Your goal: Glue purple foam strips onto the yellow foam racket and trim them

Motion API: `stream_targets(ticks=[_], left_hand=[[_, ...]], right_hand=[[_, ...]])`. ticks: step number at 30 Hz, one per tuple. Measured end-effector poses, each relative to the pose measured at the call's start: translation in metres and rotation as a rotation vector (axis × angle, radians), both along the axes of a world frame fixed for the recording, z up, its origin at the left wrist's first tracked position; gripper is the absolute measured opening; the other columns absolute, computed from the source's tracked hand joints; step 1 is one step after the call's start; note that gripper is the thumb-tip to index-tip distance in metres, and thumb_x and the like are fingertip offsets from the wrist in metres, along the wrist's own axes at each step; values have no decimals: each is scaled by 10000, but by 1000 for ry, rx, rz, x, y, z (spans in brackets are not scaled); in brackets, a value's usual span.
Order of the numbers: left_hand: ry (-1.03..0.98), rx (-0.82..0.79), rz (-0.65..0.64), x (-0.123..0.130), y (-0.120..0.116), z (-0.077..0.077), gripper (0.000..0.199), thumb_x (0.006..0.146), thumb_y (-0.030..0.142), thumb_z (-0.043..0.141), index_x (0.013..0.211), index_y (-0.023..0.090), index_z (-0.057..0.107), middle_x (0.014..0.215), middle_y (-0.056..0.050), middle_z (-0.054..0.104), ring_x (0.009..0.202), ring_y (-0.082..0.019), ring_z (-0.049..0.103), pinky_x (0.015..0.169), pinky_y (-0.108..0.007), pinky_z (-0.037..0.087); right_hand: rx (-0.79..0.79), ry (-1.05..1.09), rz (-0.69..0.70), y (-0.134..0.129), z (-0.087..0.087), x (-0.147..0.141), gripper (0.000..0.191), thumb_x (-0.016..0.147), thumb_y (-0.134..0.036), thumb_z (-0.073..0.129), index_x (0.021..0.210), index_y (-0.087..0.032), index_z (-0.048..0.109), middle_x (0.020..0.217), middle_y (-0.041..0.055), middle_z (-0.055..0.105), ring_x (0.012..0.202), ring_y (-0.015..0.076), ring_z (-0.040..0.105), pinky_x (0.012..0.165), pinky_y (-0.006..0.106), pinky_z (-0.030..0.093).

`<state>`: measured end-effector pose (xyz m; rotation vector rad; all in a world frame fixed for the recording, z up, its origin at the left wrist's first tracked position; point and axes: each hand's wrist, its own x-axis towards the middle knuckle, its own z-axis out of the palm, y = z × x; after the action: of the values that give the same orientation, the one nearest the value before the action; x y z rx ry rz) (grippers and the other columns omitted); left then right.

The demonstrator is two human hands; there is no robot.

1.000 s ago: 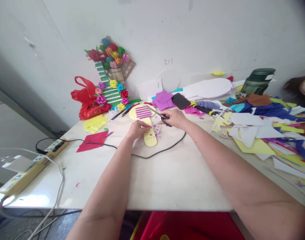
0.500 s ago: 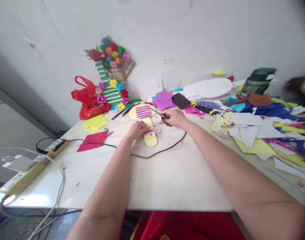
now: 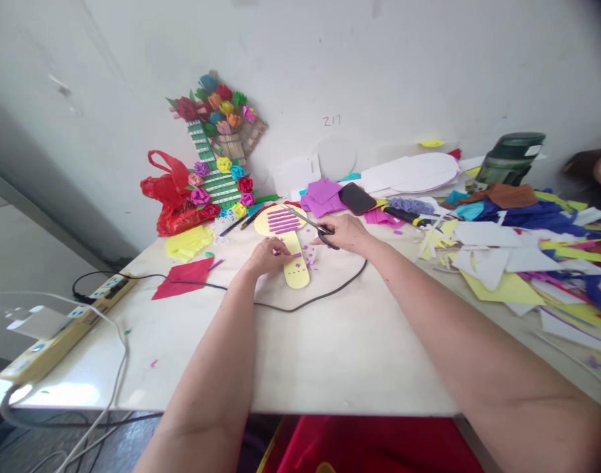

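A pale yellow cutout [image 3: 296,274] with a rounded head and long neck lies on the table, purple strips [image 3: 283,222] in rows across its head. My left hand [image 3: 271,255] is closed at the left edge of its neck, its fingertips pinching a small purple strip [image 3: 293,255]. To the right, my right hand [image 3: 343,234] holds black-handled scissors [image 3: 328,238], whose blades point left over the cutout's head. Tiny purple scraps [image 3: 311,255] are scattered beside the neck, between the hands.
A black cable [image 3: 324,297] curves in front of the cutout. Red paper [image 3: 182,280] and a power strip [image 3: 90,305] are at the left. A phone [image 3: 356,198] lies behind my right hand. Paper scraps [image 3: 502,289] and a dark green bottle [image 3: 510,161] are at the right.
My left hand has shifted slightly left and up from the neck, with the purple strip at its fingertips. My right hand and the scissors have hardly moved.
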<state>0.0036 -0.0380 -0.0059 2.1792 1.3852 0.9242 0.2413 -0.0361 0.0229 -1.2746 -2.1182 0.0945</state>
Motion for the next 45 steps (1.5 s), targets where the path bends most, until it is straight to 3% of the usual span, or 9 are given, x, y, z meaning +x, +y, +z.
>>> stream_targets(ticks=[5, 8, 14, 18, 22, 27, 32, 37, 45], left_hand=[[-238, -30, 298, -14, -3, 5, 262, 589, 414, 703, 671, 168, 663, 616, -20, 610, 543, -113, 486, 515, -238, 358], [-297, -61, 377, -22, -5, 6, 253, 555, 395, 724, 636, 167, 652, 516, 5, 569, 452, -94, 430, 453, -231, 305], [-104, -113, 412, -25, -2, 4, 209, 468, 353, 771, 559, 187, 683, 505, -18, 598, 507, -140, 484, 479, -254, 321], [-53, -126, 487, -30, 0, 3, 193, 521, 374, 731, 573, 193, 688, 509, -18, 598, 544, -162, 510, 508, -262, 336], [-76, -65, 618, -39, 1, 4, 157, 600, 355, 652, 618, 201, 676, 563, -26, 619, 587, -178, 542, 541, -270, 349], [63, -153, 748, -46, 0, 7, 106, 537, 304, 677, 568, 210, 641, 540, -39, 593, 602, -218, 555, 541, -294, 346], [83, -181, 807, -56, -2, 11, 193, 603, 327, 635, 736, 197, 685, 724, -82, 662, 766, -269, 598, 632, -331, 399], [71, -185, 1136, -75, -7, 15, 262, 664, 231, 585, 907, 209, 680, 1005, -126, 663, 979, -310, 580, 802, -409, 401], [179, -256, 1145, -84, -6, 4, 332, 600, 88, 615, 920, 173, 648, 1132, -188, 602, 1133, -369, 490, 843, -463, 389]], right_hand=[[10, -15, -7, 1, -1, 0, 408, 622, -557, 652, 879, -241, 686, 729, 4, 675, 651, 149, 569, 569, 244, 332], [2, -31, -5, -1, 0, 0, 403, 625, -554, 650, 875, -239, 683, 720, 5, 673, 646, 150, 566, 559, 242, 324], [-7, -64, -1, -4, 2, -1, 375, 635, -548, 645, 846, -239, 673, 712, 4, 664, 643, 150, 561, 550, 243, 315], [-6, -70, -10, -4, 2, -1, 377, 637, -547, 645, 851, -238, 673, 715, 8, 661, 650, 156, 564, 554, 246, 318], [-4, -72, -12, -3, 1, -1, 384, 632, -553, 645, 853, -241, 673, 708, 4, 660, 652, 159, 567, 555, 247, 321], [-29, -82, -17, -4, 1, -1, 395, 638, -552, 640, 887, -247, 677, 733, 10, 665, 679, 164, 573, 571, 251, 332], [-39, -98, -28, -5, 3, -2, 410, 639, -564, 634, 893, -245, 679, 757, 17, 670, 695, 170, 576, 578, 254, 337], [-39, -106, -40, -5, 2, -2, 402, 639, -562, 635, 887, -249, 679, 768, 17, 678, 711, 173, 585, 587, 252, 344], [-47, -120, -43, -3, 1, -2, 408, 647, -557, 629, 915, -254, 682, 771, 20, 679, 722, 182, 592, 600, 260, 356]])
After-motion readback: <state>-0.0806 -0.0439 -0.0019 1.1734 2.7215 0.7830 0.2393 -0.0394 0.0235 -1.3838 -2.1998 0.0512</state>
